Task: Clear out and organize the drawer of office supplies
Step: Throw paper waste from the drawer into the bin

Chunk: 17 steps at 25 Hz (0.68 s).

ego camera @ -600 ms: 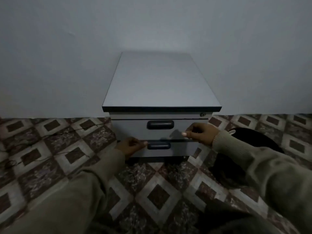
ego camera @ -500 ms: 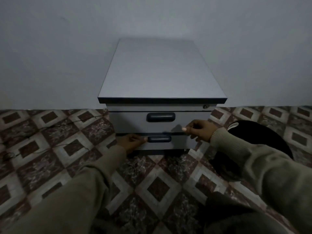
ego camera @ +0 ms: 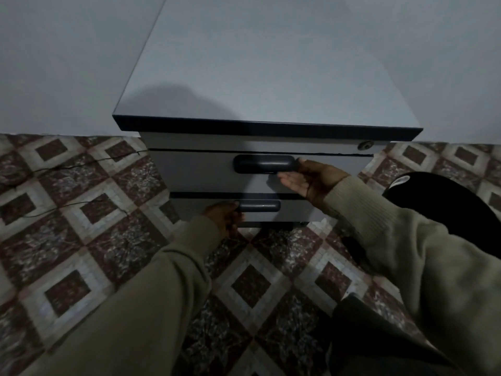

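Note:
A grey two-drawer cabinet (ego camera: 260, 77) stands on the tiled floor against a pale wall, both drawers closed. My right hand (ego camera: 311, 177) is at the right end of the upper drawer's dark handle (ego camera: 264, 164). Its fingers lie straight under the handle, palm up, with the thumb at the handle's end. My left hand (ego camera: 222, 214) rests against the lower drawer front, its thumb touching the left end of the lower handle (ego camera: 260, 206). Its fingers hang loosely curled and hold nothing that I can see. The drawers' contents are hidden.
A small round lock (ego camera: 366, 144) sits at the cabinet's upper right front. A black rounded object (ego camera: 439, 204) lies on the floor right of the cabinet. A thin black cable (ego camera: 81, 165) trails over the patterned tiles at the left.
My head has moved much closer to the cabinet. My right hand rose from the gap between the drawers to the upper handle and turned palm up. My left hand stayed at the lower handle.

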### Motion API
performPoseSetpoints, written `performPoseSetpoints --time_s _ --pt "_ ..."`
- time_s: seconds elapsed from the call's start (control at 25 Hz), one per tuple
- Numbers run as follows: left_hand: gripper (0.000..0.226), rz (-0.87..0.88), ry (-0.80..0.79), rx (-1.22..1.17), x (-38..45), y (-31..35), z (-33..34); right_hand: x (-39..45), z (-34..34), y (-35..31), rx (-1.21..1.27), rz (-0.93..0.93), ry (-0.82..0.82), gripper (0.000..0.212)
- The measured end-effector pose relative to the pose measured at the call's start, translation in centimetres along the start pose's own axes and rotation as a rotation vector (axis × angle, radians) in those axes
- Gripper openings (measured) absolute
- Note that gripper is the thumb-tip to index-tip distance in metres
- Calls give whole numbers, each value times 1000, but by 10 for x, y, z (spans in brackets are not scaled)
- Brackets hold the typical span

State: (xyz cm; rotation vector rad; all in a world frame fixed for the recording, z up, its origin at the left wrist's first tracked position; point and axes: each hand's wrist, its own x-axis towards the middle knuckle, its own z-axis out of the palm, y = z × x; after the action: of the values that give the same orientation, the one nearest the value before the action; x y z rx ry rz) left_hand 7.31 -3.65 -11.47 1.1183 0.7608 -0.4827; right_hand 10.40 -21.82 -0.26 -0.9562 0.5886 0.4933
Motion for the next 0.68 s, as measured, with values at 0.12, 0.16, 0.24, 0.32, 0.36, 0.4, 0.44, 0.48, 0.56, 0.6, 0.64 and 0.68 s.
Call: performPoseSetpoints --time_s 0.12,0.16,0.24,0.32,0.36,0.4,0.44,0.48,0.56,0.6,0.64,0.68 --pt "21 -19 9 -107 7 -8 4 4 -1 -2 63 28 28 20" --pt "22 -24 5 -118 10 -11 5 2 0 -1 76 36 31 21" --pt "24 -39 7 -78 15 -15 8 -1 2 0 128 48 33 22" --pt "26 -52 29 -54 15 -18 11 -3 4 0 149 45 51 21" --pt "25 -59 49 -75 10 -19 12 -3 4 -1 163 45 55 21" --pt "25 -72 54 -101 5 -22 12 -3 5 -1 191 53 53 21" --pt "25 -93 57 -116 -3 -26 12 -4 5 -1 222 59 45 19" --pt "25 -127 49 -115 -9 -31 10 -4 5 0 247 59 43 16" --pt "27 -236 15 -36 -25 -38 3 -4 0 3 184 23 27 13" --pt "29 -289 -27 75 -36 -39 -1 -4 -7 5 46 -11 37 17" --pt "30 -321 -85 256 -49 -36 -6 -2 -16 9 -196 -46 71 22" --pt "29 -298 -120 511 -61 -29 -11 -1 -30 13 -569 -87 121 26"
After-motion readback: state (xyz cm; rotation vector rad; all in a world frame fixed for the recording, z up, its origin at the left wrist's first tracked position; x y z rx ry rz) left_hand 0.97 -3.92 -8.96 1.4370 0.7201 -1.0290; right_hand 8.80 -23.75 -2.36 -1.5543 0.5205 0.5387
